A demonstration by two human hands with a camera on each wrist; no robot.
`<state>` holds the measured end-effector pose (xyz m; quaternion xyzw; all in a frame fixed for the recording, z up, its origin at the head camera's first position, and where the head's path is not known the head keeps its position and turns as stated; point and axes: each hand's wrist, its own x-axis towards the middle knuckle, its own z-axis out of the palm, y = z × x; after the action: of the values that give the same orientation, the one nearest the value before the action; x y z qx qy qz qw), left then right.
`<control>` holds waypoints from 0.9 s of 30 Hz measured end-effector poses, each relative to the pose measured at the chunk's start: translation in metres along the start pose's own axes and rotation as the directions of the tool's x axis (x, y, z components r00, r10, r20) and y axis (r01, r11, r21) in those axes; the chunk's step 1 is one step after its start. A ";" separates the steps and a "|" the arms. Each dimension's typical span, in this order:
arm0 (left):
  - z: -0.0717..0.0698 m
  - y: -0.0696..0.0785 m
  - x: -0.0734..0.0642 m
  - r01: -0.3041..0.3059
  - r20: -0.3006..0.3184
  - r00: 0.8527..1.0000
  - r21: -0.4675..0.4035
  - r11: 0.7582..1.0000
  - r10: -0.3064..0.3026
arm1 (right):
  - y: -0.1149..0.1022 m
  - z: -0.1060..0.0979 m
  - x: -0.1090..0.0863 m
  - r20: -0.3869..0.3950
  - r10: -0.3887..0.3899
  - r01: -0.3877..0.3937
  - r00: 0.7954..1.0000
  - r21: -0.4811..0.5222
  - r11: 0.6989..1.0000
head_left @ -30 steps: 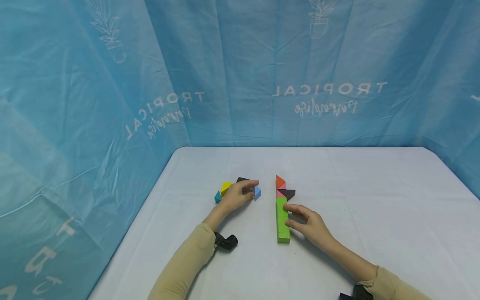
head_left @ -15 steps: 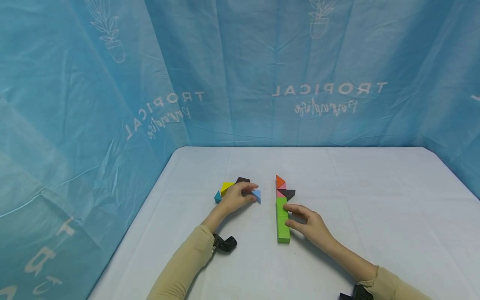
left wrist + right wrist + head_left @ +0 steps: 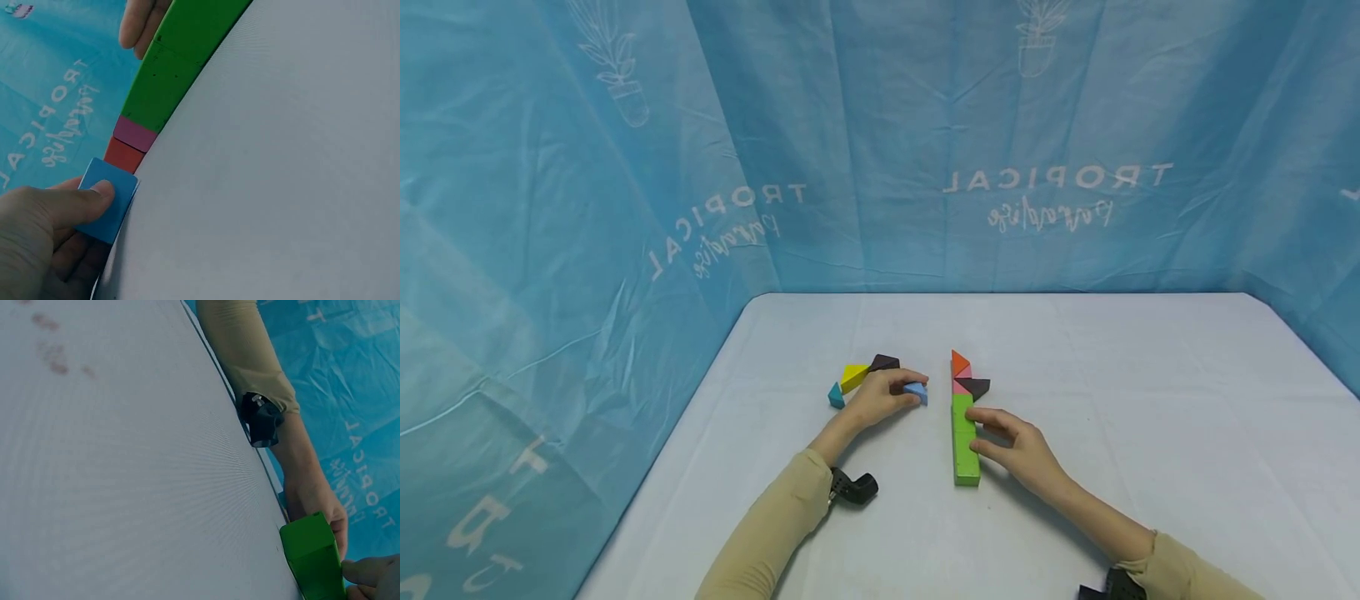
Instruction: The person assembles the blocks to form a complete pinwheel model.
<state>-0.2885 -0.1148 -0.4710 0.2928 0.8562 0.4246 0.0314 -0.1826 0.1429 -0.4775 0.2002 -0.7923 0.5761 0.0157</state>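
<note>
We see the left hand (image 3: pixel 874 402) with its grip clamped on the blue block (image 3: pixel 916 389), thumb against its face, near the centre of the frame; whether the block touches the surface (image 3: pixel 1097 467) we cannot tell. The right hand (image 3: pixel 1021 450), right of centre, keeps finger and thumb apart, their tips against the right side of the green bar (image 3: pixel 966 442).

Upward from that bar we follow a row: the pink piece (image 3: pixel 959 388), then the orange piece (image 3: pixel 959 363) at the far end, with the dark wedge (image 3: pixel 976 388) jutting right beside the pink.

By our judgement the row is well along, these parts laid together. Outside it we count the blue block, plus the teal block (image 3: pixel 837 396), yellow block (image 3: pixel 853 377) and dark block (image 3: pixel 884 362), grouped left of centre. Whether all of them belong in the row, we cannot say.
</note>
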 end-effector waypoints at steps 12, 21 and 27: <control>0.005 0.009 0.035 0.024 -0.009 1.000 -0.018 1.000 -0.024 | 0.000 -0.001 0.000 0.001 0.002 -0.002 1.000 0.015 1.000; 0.012 0.004 0.045 0.051 0.010 0.999 0.039 0.998 -0.052 | 0.001 0.001 0.002 -0.003 -0.002 0.002 1.000 0.015 1.000; 0.014 0.002 0.042 0.049 0.000 0.999 0.009 0.999 -0.049 | 0.002 -0.001 0.000 -0.014 0.021 -0.020 1.000 0.009 1.000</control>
<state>-0.3178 -0.0820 -0.4696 0.2720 0.8648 0.4200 0.0403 -0.1836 0.1449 -0.4791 0.1881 -0.7917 0.5810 0.0144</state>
